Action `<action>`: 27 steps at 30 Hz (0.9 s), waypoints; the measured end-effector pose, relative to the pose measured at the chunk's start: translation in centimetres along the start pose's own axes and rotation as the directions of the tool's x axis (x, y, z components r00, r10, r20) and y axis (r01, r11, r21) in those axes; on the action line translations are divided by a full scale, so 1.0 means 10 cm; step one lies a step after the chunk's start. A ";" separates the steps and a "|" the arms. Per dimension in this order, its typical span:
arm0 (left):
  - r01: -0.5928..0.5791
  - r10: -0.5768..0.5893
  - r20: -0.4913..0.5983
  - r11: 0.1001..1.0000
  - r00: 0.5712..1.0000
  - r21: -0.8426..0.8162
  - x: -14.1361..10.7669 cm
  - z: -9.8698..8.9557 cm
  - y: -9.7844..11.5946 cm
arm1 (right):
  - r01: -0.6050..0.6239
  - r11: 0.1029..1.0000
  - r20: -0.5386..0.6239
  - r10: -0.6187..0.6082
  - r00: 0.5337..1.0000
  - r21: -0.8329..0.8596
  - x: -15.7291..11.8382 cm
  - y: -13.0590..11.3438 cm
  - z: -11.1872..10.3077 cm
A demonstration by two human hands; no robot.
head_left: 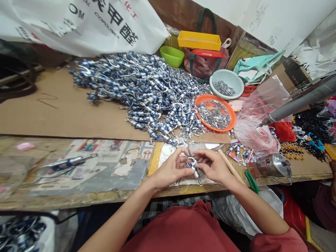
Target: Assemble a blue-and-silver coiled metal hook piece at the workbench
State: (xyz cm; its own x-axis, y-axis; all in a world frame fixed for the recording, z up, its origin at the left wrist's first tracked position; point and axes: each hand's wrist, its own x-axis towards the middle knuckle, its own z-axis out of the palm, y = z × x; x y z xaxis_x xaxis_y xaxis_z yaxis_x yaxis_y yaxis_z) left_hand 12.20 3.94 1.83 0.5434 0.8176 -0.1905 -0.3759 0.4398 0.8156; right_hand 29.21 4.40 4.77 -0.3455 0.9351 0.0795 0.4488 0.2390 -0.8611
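Note:
My left hand [179,164] and my right hand [211,164] meet at the near edge of the bench. Between their fingertips is a small silver-and-blue metal fitting [195,172], with a curved arm at the top and a small ring at its lower end. Both hands are closed on it, one from each side. Just behind the fingers, a grey block [197,147] is partly hidden. A large pile of similar silver-and-blue fittings [147,84] spreads beyond my hands. Flat metal pieces [214,113] lie in an orange dish [233,123] behind my right hand.
A pale bowl [239,81] holds metal pins. From the right reaches a grey power screwdriver [301,99]. A metal cup [275,166] and a green-handled tool [252,182] are near the front edge. Another silver-and-blue piece [69,163] lies left. Another person's arm [334,178] shows far right.

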 end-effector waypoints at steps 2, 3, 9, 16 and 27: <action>0.002 -0.003 -0.006 1.000 1.000 -0.008 0.00 0.00 0.00 | 0.009 1.000 -0.028 -0.009 1.000 0.006 -0.02 0.01 0.01; 0.003 -0.003 -0.007 1.000 1.000 -0.008 0.00 0.01 0.00 | 0.030 0.999 -0.037 -0.031 0.999 -0.013 -0.03 0.00 0.01; -0.002 0.001 -0.034 1.000 0.999 -0.021 -0.01 0.03 -0.04 | 0.196 0.971 -0.124 -0.213 0.969 -0.136 -0.13 0.01 0.10; -0.008 -0.002 -0.143 0.997 0.990 -0.073 -0.02 0.08 -0.10 | 0.242 0.921 -0.258 -0.325 0.910 -0.306 -0.21 0.11 0.22; -0.024 0.000 -0.210 0.993 0.978 -0.115 -0.06 0.16 -0.13 | 0.245 0.923 -0.286 -0.331 0.899 -0.297 -0.22 0.14 0.23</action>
State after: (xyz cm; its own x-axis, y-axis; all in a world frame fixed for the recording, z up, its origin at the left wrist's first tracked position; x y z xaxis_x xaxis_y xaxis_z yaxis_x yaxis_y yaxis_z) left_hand 13.61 2.30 1.72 0.3740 0.8772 -0.3011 -0.4727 0.4596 0.7518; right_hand 28.68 2.12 2.21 -0.2236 0.8367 0.5000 0.5741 0.5276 -0.6261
